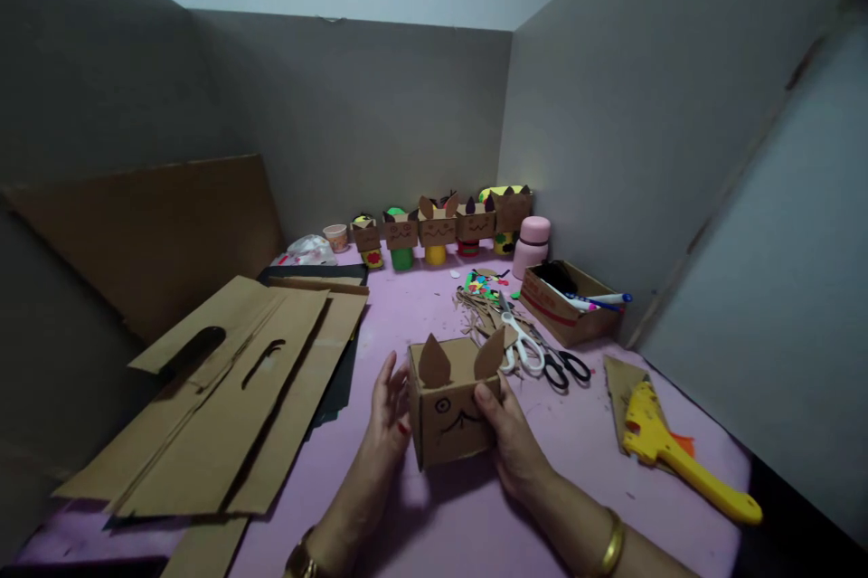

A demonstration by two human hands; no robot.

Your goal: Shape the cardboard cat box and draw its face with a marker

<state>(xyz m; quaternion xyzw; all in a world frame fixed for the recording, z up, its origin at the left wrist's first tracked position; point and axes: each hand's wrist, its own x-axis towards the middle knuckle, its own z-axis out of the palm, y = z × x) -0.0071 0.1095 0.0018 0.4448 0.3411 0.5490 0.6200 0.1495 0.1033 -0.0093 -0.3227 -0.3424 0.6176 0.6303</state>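
A cardboard box head [451, 424] with two pointed cardboard ears and a drawn cat face is held a little above the pink table. My right hand [512, 438] grips its right side, the thumb on the front near the edge. Beside the left side is my left hand [388, 411], fingers stretched and palm toward the box; whether it touches the cardboard I cannot tell. One round eye and a mouth show on the front, and my right thumb covers part of the face.
Flat cardboard sheets [237, 406] lie at left. Behind the box are white-handled scissors [522, 347], black-handled scissors [566, 370] and paper scraps [481, 289]. A pen box [570, 307], pink flask [533, 248] and yellow glue gun [678, 451] stand right; several cat figures [438, 230] line the back.
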